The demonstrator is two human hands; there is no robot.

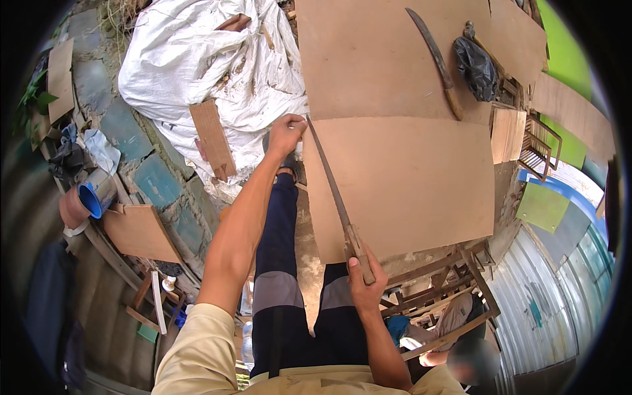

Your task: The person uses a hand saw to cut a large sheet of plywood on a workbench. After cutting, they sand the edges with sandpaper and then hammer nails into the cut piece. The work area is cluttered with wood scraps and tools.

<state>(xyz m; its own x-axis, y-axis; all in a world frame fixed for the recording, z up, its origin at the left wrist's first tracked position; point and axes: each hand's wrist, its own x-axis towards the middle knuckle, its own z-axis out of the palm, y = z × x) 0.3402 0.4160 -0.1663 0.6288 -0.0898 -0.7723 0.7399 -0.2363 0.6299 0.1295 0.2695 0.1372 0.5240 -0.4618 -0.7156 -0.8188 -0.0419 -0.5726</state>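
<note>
My right hand (367, 276) is wrapped round the wooden handle of a handsaw (334, 187). Its long, narrow, dark blade slants up and left across a large brown sheet of board (408, 184). At the blade's far tip, by the board's left edge, my left hand (288, 135) is closed with its fingers curled. Whether it pinches the tip, the edge or something small I cannot tell. A curved machete (431, 49) with a wooden handle lies on the far part of the board, beside a black plastic bag (476, 69).
White sacking (210, 79) with a wood offcut (212, 139) on it spreads at the far left. A blue-lined bucket (99, 194) stands left. Wooden frames (447, 283) and another person (454, 322) are at the lower right, near corrugated metal sheets (533, 303).
</note>
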